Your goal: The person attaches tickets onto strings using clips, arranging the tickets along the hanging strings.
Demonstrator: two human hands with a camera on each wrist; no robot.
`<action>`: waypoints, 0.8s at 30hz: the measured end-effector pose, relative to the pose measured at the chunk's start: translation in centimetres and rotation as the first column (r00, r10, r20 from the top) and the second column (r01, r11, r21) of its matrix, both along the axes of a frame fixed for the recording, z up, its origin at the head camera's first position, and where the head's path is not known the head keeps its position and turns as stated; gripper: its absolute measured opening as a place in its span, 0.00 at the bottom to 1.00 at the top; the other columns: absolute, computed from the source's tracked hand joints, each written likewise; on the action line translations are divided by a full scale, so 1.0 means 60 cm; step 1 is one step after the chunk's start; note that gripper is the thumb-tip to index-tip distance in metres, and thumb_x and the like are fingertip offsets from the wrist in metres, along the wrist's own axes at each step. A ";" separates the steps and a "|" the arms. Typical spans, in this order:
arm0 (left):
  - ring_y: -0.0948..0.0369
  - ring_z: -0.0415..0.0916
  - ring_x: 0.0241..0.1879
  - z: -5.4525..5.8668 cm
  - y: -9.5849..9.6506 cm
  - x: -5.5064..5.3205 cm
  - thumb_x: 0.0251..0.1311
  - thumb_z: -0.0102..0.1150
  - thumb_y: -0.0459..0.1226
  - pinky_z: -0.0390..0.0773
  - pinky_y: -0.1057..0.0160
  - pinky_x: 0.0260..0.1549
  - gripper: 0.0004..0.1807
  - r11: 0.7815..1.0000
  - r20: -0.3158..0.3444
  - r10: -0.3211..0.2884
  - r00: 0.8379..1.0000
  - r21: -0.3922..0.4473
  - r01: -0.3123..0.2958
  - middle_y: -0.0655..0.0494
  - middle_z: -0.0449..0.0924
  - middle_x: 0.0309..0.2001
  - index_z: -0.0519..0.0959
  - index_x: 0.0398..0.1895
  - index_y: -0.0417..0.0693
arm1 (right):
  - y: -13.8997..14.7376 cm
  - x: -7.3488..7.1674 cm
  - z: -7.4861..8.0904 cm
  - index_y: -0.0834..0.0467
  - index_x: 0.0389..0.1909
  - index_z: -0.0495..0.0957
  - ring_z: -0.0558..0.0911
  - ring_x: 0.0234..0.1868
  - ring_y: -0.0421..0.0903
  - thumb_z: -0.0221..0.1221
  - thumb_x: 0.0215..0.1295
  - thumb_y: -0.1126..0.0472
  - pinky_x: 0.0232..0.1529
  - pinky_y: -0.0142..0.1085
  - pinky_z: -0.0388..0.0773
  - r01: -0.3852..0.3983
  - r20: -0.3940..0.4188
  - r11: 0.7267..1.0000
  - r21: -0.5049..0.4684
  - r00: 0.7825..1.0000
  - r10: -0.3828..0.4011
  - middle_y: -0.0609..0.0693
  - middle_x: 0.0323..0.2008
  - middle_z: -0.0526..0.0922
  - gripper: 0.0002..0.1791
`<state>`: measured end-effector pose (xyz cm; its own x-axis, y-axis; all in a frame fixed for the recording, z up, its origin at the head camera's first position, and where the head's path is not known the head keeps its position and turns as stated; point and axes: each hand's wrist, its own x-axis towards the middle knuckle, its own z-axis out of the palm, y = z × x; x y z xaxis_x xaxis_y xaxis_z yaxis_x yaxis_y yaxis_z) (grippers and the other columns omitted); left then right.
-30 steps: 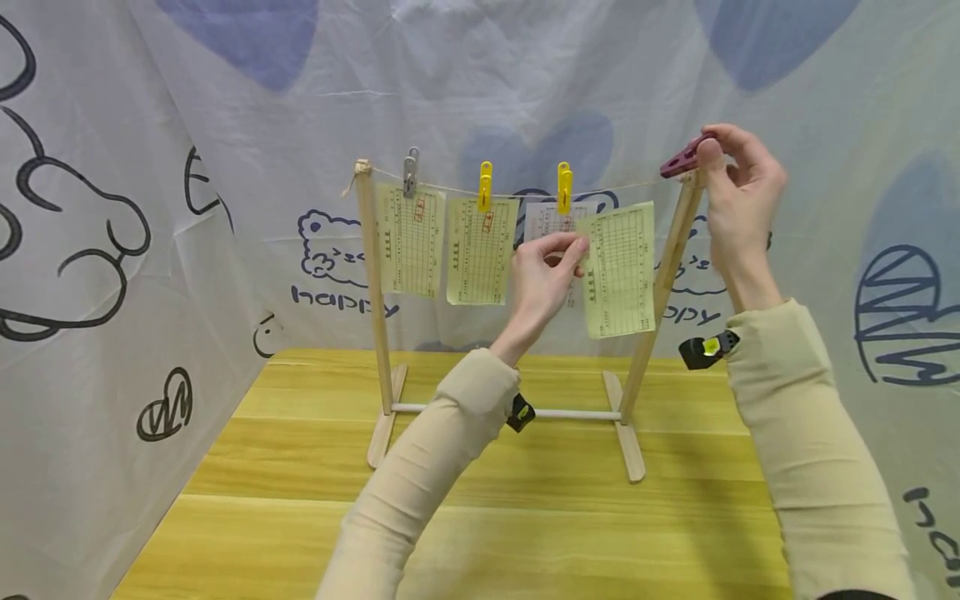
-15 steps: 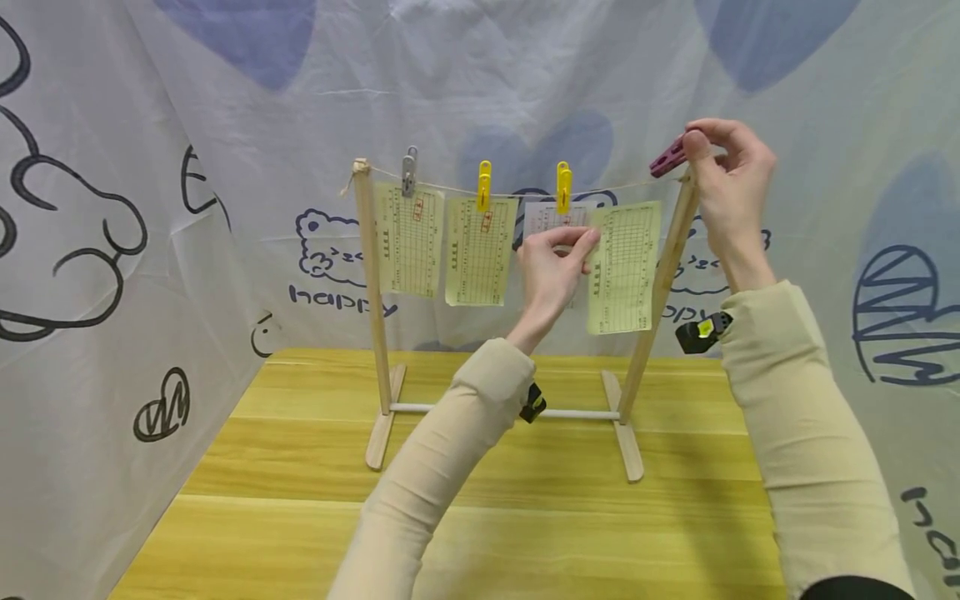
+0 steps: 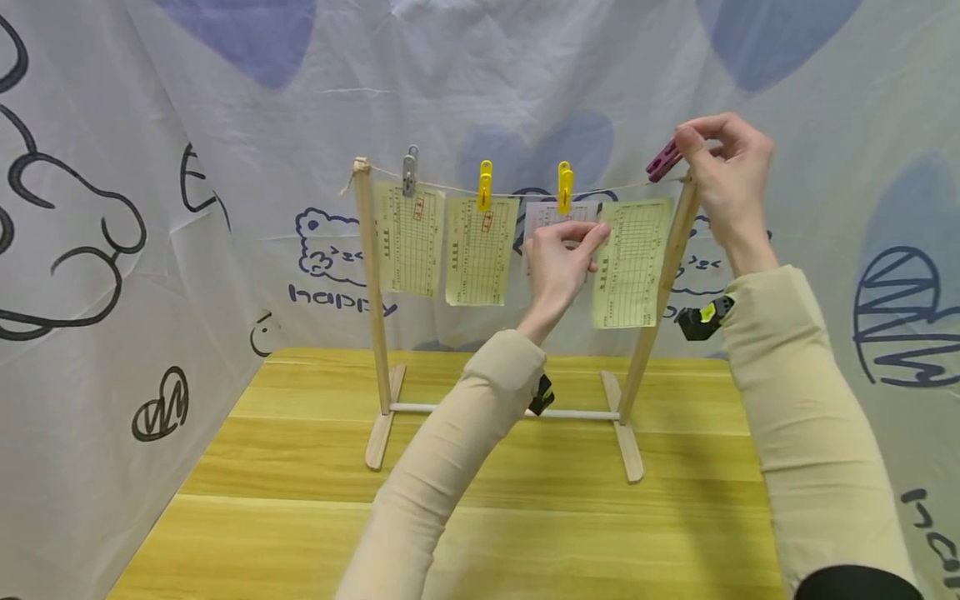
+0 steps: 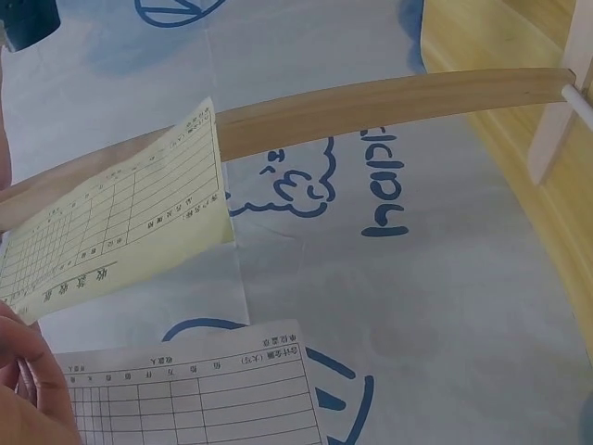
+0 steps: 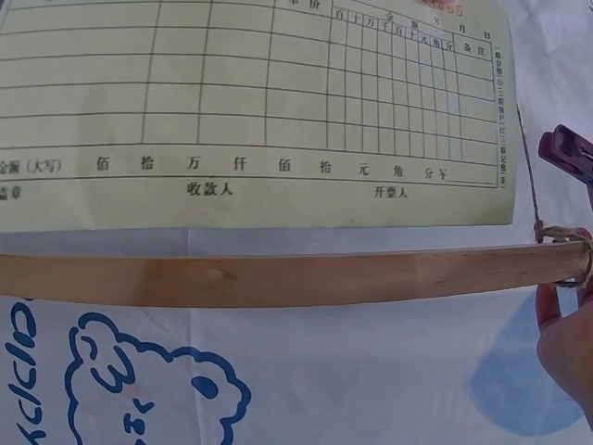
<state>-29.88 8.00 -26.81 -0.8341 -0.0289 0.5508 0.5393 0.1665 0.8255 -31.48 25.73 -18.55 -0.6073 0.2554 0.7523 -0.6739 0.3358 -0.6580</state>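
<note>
Between thumb and fingers, my left hand [image 3: 558,262] pinches the upper left edge of a pale green receipt sheet [image 3: 633,267]. The sheet hangs upright just below the right part of the string [image 3: 626,186], in front of the right post; whether it touches the string I cannot tell. A purple clothespin [image 3: 663,162] is in my right hand [image 3: 727,167], by the string's right end, its tip pointing down and left. In the right wrist view the clothespin [image 5: 567,151] stands apart from the sheet [image 5: 250,111]. The left wrist view shows the sheet [image 4: 139,213] bent.
A grey clip [image 3: 409,171] and two yellow clips [image 3: 485,185] hold two green receipts [image 3: 480,258] and a white one [image 3: 542,215] on the string. The wooden post [image 3: 678,225] belongs to a stand on a yellow wood-grain table [image 3: 300,467]. Patterned cloth [image 3: 420,75] hangs behind.
My left hand has carried the receipt sheet right and slightly up, towards the right post. My right hand, with the clothespin, has shifted a little left and up, and the clothespin has tilted steeper.
</note>
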 end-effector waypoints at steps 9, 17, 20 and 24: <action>0.51 0.84 0.20 0.002 0.004 -0.004 0.66 0.65 0.44 0.69 0.75 0.23 0.12 0.999 0.008 0.008 1.000 -0.041 -0.008 0.51 0.90 0.35 0.89 0.43 0.46 | -0.002 -0.004 0.009 0.48 0.28 0.87 0.73 0.28 0.33 0.69 0.63 0.61 0.29 0.26 0.64 -0.008 0.077 1.000 0.022 0.997 0.006 0.32 0.28 0.83 0.05; 0.50 0.83 0.21 0.006 0.005 -0.005 0.66 0.64 0.46 0.65 0.74 0.14 0.14 0.997 0.046 0.007 0.999 -0.076 -0.004 0.53 0.90 0.36 0.88 0.45 0.47 | -0.003 -0.011 0.011 0.48 0.26 0.87 0.71 0.25 0.33 0.69 0.62 0.65 0.22 0.24 0.63 -0.020 0.093 0.999 0.039 0.996 0.016 0.33 0.25 0.81 0.09; 0.51 0.83 0.19 0.006 0.005 -0.006 0.66 0.64 0.45 0.65 0.72 0.11 0.14 0.998 0.053 0.006 0.999 -0.070 -0.002 0.52 0.90 0.36 0.88 0.45 0.46 | -0.003 -0.012 0.012 0.46 0.26 0.86 0.71 0.25 0.32 0.69 0.62 0.65 0.23 0.23 0.66 -0.025 0.115 0.998 0.051 0.993 0.019 0.33 0.25 0.81 0.10; 0.51 0.82 0.19 0.007 0.006 -0.007 0.66 0.64 0.45 0.66 0.72 0.11 0.14 0.998 0.065 0.000 0.998 -0.062 0.004 0.51 0.90 0.36 0.88 0.45 0.45 | -0.004 -0.013 0.010 0.45 0.25 0.85 0.71 0.26 0.32 0.69 0.62 0.65 0.26 0.23 0.65 -0.020 0.130 0.997 0.069 0.991 0.011 0.31 0.24 0.80 0.11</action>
